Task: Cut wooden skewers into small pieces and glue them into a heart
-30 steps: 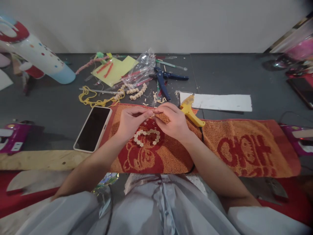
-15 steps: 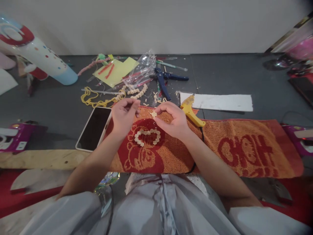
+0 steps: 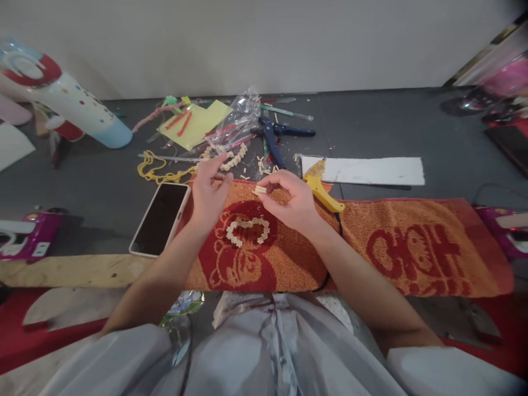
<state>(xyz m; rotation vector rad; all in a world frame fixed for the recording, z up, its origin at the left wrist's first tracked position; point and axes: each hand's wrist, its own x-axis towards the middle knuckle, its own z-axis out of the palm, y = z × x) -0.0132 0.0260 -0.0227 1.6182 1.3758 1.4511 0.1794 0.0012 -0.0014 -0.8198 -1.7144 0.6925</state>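
Note:
My right hand (image 3: 291,201) pinches a small cream wooden piece (image 3: 259,190) between thumb and fingertips, above the orange and red towel (image 3: 412,247). My left hand (image 3: 209,190) reaches forward over the towel's far edge with fingers stretched toward a heap of small cream pieces (image 3: 233,158) on the grey surface; nothing shows in it. A heart-shaped ring of cream pieces (image 3: 247,231) lies on the towel just below both hands.
A phone (image 3: 160,219) lies left of the towel, a yellow glue gun (image 3: 320,190) right of my right hand, with a white strip (image 3: 363,170) behind it. Blue pliers (image 3: 274,137), a clear bag (image 3: 239,118), yellow cord (image 3: 159,168) and yellow paper (image 3: 196,121) lie farther back.
My hands were together over the towel; the left hand has let go and moved forward toward the loose pieces. The right hand keeps its small piece, lifted slightly.

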